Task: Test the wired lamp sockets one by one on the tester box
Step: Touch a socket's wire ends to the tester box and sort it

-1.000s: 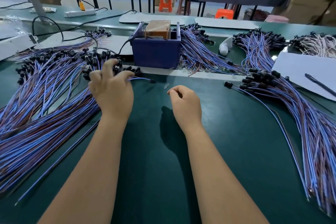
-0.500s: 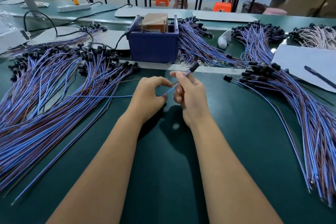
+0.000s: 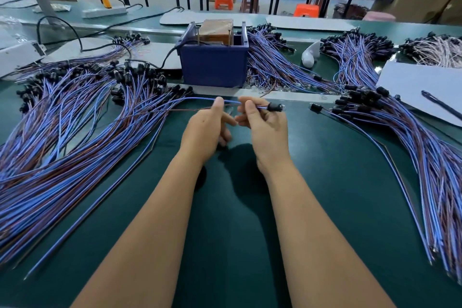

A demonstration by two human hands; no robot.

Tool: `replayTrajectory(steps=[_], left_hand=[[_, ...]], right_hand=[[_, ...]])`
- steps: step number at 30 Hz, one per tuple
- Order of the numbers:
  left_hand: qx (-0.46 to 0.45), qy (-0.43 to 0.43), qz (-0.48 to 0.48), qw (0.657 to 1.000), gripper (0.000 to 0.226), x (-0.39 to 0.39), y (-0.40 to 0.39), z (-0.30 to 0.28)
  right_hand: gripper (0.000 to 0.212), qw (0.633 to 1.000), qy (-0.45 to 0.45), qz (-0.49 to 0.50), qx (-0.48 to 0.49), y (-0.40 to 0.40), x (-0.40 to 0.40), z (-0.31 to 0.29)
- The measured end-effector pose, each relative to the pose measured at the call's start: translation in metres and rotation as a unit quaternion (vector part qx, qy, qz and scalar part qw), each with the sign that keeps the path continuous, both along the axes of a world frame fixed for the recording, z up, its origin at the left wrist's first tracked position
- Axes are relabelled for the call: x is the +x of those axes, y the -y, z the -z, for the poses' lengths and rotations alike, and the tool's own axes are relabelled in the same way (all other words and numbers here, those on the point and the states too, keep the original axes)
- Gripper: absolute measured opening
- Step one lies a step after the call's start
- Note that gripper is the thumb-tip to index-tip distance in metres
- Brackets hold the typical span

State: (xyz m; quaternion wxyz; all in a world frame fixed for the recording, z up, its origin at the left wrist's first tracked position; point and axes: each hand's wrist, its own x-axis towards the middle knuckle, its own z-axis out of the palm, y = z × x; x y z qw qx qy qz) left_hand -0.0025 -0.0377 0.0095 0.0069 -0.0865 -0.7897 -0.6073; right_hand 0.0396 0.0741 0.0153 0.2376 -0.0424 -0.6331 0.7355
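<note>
One wired lamp socket (image 3: 272,107) is held above the middle of the desk (image 3: 325,182), just in front of the tester box (image 3: 214,62). Its short black barrel, with a small clear bulb at the tip, points toward the right edge, and its two thin leads, one blue and one brown, run off leftward. The right hand (image 3: 265,130) pinches the blue lead close behind the barrel between thumb and forefinger, the other fingers curled under. The left hand (image 3: 207,130) pinches the same leads a little farther along, thumb up; the two hands sit just beside each other.

The tester box is a dark blue plastic bin with upright side tabs, one brown block wrapped in glossy film standing inside, and a black cord leaving its left side. It stands near the far edge, behind a pale strip across the desk.

Four heaps of sockets can be told: one large fan of blue and brown wires (image 3: 75,137) filling the left side, one bundle (image 3: 275,67) just right of the box, one long sheaf (image 3: 412,147) down the right side, and one pale-wired heap (image 3: 435,50) at the far right corner. A white sheet (image 3: 420,82) with one black pen (image 3: 440,107) lies by the right edge.

The desk's green mat is smooth and matte; the open room is the wedge between left and right heaps, widening toward the near edge, where both forearms lie.
</note>
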Motion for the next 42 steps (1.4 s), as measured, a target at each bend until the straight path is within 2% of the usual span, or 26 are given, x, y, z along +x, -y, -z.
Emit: replayTrajectory(steps=[1, 3, 6, 9, 11, 14, 16, 18, 21, 22, 23, 26, 28, 30, 33, 35, 38, 42], left_hand=[[0.038, 0.051, 0.007, 0.998, 0.060, -0.006, 0.000, -0.002], [0.136, 0.091, -0.022, 0.986, 0.044, -0.015, 0.005, -0.006], [0.286, 0.089, -0.096, 0.949, 0.026, -0.018, 0.014, -0.004], [0.397, 0.076, -0.152, 0.902, 0.026, -0.017, 0.020, -0.004], [0.406, 0.087, -0.149, 0.897, 0.023, -0.016, 0.022, -0.006], [0.374, 0.119, -0.116, 0.912, 0.015, -0.007, 0.018, -0.010], [0.382, 0.143, -0.096, 0.908, 0.016, -0.003, 0.015, -0.013], [0.420, 0.166, -0.070, 0.889, 0.016, -0.002, 0.017, -0.016], [0.501, 0.219, -0.001, 0.838, 0.018, -0.006, 0.029, -0.020], [0.484, 0.229, -0.001, 0.845, 0.019, -0.007, 0.032, -0.020], [0.437, 0.233, -0.019, 0.869, 0.020, -0.008, 0.033, -0.020], [0.246, 0.215, -0.059, 0.943, 0.023, -0.005, 0.022, -0.016], [0.139, 0.180, -0.054, 0.972, 0.022, -0.003, 0.012, -0.014], [0.075, 0.138, -0.022, 0.987, 0.018, -0.002, 0.008, -0.011], [0.057, 0.100, 0.076, 0.990, 0.023, 0.001, 0.009, -0.009], [0.054, 0.074, 0.106, 0.990, 0.026, 0.006, 0.008, -0.009], [0.003, 0.024, 0.098, 0.995, 0.022, 0.011, 0.000, -0.007], [0.020, 0.023, 0.079, 0.996, 0.020, 0.011, -0.004, -0.005]], right_hand=[[0.017, 0.999, 0.012, -0.051, 0.011, -0.002, 0.002, -0.002], [0.016, 0.987, 0.048, -0.137, 0.064, -0.001, 0.008, -0.004], [0.014, 0.968, 0.101, -0.140, 0.182, 0.004, 0.013, -0.004], [0.010, 0.961, 0.104, -0.159, 0.201, 0.004, 0.017, -0.006], [0.009, 0.956, 0.097, -0.203, 0.191, 0.002, 0.018, -0.008], [0.041, 0.961, 0.084, -0.203, 0.167, -0.005, 0.015, -0.005], [0.052, 0.965, 0.083, -0.187, 0.163, -0.009, 0.013, -0.004], [0.055, 0.965, 0.088, -0.194, 0.151, -0.012, 0.012, -0.003], [0.045, 0.975, 0.079, -0.201, 0.054, -0.014, 0.010, -0.003], [0.037, 0.977, 0.078, -0.199, 0.007, -0.016, 0.009, -0.004], [0.029, 0.977, 0.079, -0.195, -0.044, -0.018, 0.008, -0.005], [0.013, 0.970, 0.077, -0.160, -0.168, -0.026, 0.007, -0.007], [0.010, 0.975, 0.079, -0.124, -0.168, -0.028, 0.007, -0.006], [0.009, 0.982, 0.088, -0.102, -0.129, -0.025, 0.006, -0.006], [0.008, 0.989, 0.110, -0.084, -0.044, -0.015, 0.004, -0.005], [0.011, 0.991, 0.114, -0.076, 0.000, -0.010, 0.003, -0.004], [0.014, 0.993, 0.093, -0.058, 0.043, -0.005, 0.004, -0.001], [0.019, 0.994, 0.088, -0.017, 0.068, -0.006, 0.004, 0.000]])
